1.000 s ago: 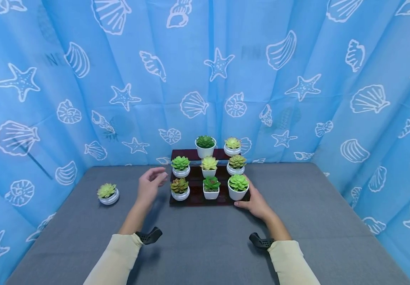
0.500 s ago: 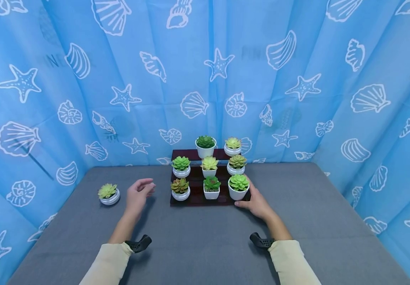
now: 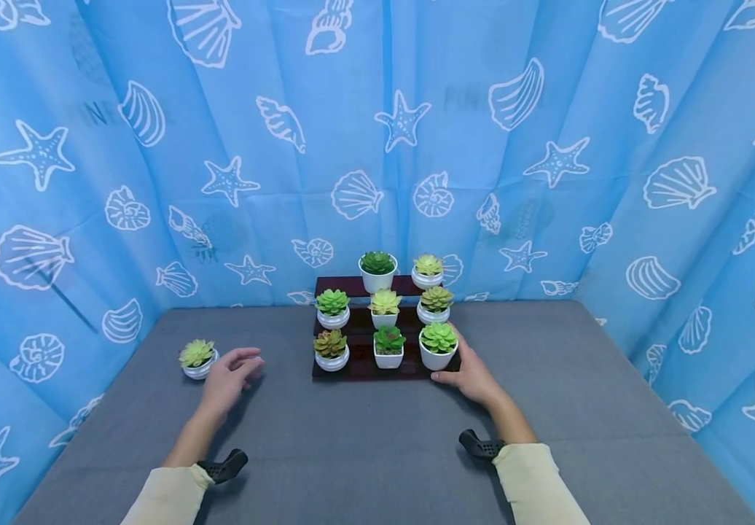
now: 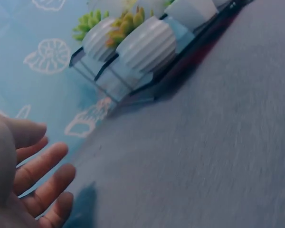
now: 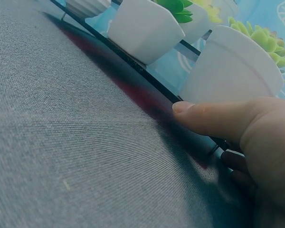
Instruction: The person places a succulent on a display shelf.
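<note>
A dark three-tier plant stand [image 3: 358, 373] holds several small potted succulents. At its front right corner my right hand [image 3: 472, 373] grips the stand, thumb along the front edge and fingers round the end. Right beside that thumb is a white pot with a bright green succulent [image 3: 439, 350]. To the left, a lone succulent in a white ridged pot [image 3: 198, 362] rests on the table. My left hand [image 3: 228, 380] hovers just right of this pot, overlapping its edge in the head view. Its fingers are loosely bent with nothing between them, as the left wrist view [image 4: 42, 180] confirms.
Grey cloth covers the table [image 3: 364, 452]. Behind and at both sides hangs a blue curtain [image 3: 351, 146] with shell prints. On the top tier stand a dark green succulent [image 3: 377, 271] and a pale one [image 3: 427, 270], with bare board [image 3: 338, 283] at the left.
My left hand has moved left, from beside the stand to the lone potted succulent. The right hand keeps its place on the stand, and the pots have not moved.
</note>
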The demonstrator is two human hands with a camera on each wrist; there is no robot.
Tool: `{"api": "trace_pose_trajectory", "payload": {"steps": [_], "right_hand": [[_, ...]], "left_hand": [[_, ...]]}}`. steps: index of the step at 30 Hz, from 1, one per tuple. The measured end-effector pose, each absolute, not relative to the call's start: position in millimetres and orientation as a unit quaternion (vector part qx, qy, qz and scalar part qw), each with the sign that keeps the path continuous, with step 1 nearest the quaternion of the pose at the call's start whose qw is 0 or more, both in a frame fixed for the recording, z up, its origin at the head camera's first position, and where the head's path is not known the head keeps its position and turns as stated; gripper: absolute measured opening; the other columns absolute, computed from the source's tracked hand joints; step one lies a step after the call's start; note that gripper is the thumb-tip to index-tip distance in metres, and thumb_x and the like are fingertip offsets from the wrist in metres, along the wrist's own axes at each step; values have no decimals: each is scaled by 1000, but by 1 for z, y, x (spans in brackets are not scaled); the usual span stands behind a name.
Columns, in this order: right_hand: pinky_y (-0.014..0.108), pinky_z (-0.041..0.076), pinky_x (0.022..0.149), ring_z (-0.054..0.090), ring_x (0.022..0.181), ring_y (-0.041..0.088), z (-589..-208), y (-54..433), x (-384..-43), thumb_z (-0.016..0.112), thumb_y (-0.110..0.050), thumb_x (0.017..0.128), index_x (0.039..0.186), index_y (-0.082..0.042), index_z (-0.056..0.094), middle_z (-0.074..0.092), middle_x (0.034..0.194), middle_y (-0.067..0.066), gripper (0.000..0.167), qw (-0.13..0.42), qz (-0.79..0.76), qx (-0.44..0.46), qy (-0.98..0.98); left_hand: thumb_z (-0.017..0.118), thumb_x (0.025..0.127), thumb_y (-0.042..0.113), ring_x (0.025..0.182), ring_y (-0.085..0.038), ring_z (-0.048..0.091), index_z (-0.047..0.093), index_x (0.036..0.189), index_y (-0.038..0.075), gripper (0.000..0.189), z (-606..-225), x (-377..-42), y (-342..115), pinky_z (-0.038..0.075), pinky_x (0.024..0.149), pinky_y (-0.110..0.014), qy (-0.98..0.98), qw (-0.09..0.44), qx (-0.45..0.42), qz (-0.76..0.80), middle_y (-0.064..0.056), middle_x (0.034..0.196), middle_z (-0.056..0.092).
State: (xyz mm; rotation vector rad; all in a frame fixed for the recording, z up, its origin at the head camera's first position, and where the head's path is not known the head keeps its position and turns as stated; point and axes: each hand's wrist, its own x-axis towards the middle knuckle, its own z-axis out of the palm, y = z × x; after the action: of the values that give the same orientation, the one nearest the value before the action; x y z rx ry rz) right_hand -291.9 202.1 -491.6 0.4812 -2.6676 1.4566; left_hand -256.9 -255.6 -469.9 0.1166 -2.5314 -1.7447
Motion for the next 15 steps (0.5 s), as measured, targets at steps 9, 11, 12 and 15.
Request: {"api": "trace_pose_trajectory", "payload": {"steps": [9,11,12,15], "right_hand": [[61,21,110,27,138,42,-492,202,-292,84,-10,75,155,-3,15,28,153,25,106,36,478,164,-862],[62,21,109,27,138,43,-491,202,-290,84,-11,75,155,-4,14,28,153,25,106,40,480,169,-860],[62,22,108,27,138,44,-491,202,-290,84,-11,75,155,-4,15,28,152,25,106,43,481,171,-859],[64,24,106,29,136,45,-491,201,-289,84,-13,75,155,-6,15,30,151,26,106,52,475,177,-861]], "left_hand": [[59,98,32,98,-24,63,60,124,-2,43,-475,-245,-284,53,75,-32,-848,0,-27,-529,-17,116,65],[59,98,33,98,-23,64,60,124,-2,43,-477,-243,-292,53,75,-31,-853,5,-36,-520,-17,116,64],[58,99,33,98,-23,64,60,124,-2,43,-478,-242,-296,53,75,-31,-855,8,-41,-516,-17,116,64],[57,99,32,96,-21,64,60,124,-1,42,-479,-237,-307,54,74,-30,-864,16,-47,-501,-18,116,64]]}}
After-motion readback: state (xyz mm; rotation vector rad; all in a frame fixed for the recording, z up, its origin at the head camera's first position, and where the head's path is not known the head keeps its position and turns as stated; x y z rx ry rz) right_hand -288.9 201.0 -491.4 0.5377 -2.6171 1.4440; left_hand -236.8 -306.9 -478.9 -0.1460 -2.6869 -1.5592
